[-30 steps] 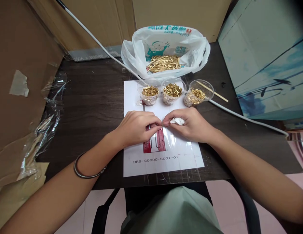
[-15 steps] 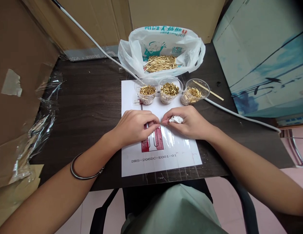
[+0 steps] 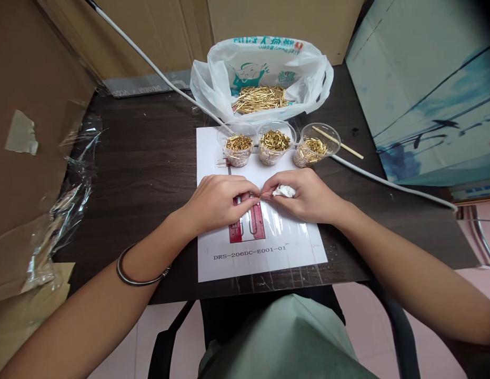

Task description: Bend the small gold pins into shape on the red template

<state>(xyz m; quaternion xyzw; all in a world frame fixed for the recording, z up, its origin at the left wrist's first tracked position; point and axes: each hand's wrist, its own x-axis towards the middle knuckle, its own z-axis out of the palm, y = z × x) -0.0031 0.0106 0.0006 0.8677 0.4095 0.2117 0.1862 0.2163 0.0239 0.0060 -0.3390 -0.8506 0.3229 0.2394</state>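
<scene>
My left hand (image 3: 219, 202) and my right hand (image 3: 303, 195) meet fingertip to fingertip over a white printed sheet (image 3: 260, 252) taped to the dark table. Both pinch something tiny between thumb and finger, too small to name. My right hand also holds a crumpled white tissue (image 3: 285, 191) in its palm. Under the hands lies a red patch (image 3: 248, 229) with U-shaped metal clips on it. Three clear cups of gold pins (image 3: 275, 141) stand just beyond the hands.
A white plastic bag (image 3: 260, 73) full of gold pins sits at the back. A white cable (image 3: 387, 181) crosses the table (image 3: 150, 158). A wooden stick (image 3: 339, 143) rests on the right cup. Cardboard and crumpled film (image 3: 59, 221) line the left; a blue-white box (image 3: 426, 89) stands right.
The hands stay pinched together over the red patch; only the view has shifted slightly.
</scene>
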